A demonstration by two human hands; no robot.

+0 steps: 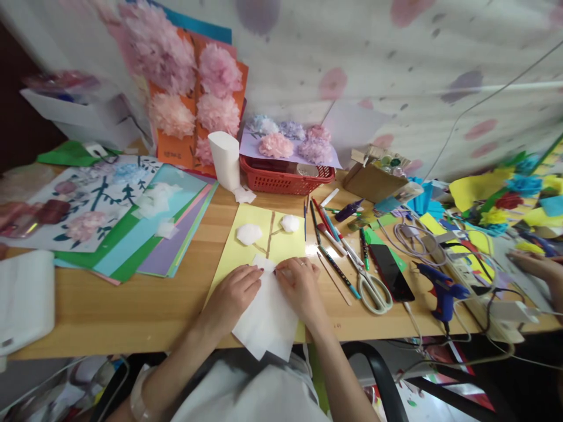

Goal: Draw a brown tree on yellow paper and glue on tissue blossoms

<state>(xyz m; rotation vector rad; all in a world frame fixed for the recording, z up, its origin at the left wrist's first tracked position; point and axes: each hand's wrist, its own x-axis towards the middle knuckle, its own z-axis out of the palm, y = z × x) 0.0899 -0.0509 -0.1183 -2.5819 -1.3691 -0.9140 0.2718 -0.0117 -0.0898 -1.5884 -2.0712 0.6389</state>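
Both hands pinch the upper end of a white tissue sheet (268,313) between thumb and fingers. My left hand (235,293) has hold of its left side, and my right hand (301,287), with a ring on one finger, grips the right. The sheet hangs down toward the table's front edge, over a yellow paper (233,252). Brown branches (270,231) are marked on that paper, with one white tissue puff (249,234) on the left and a smaller white puff (290,223) on the right.
Pens (336,272), scissors (375,292), a phone (391,272) and a blue glue gun (442,290) lie to the right, among cables. Coloured papers (169,249) are stacked left. Behind stand a tissue roll (224,159) and red basket (281,183). Another person's hand (534,266) shows far right.
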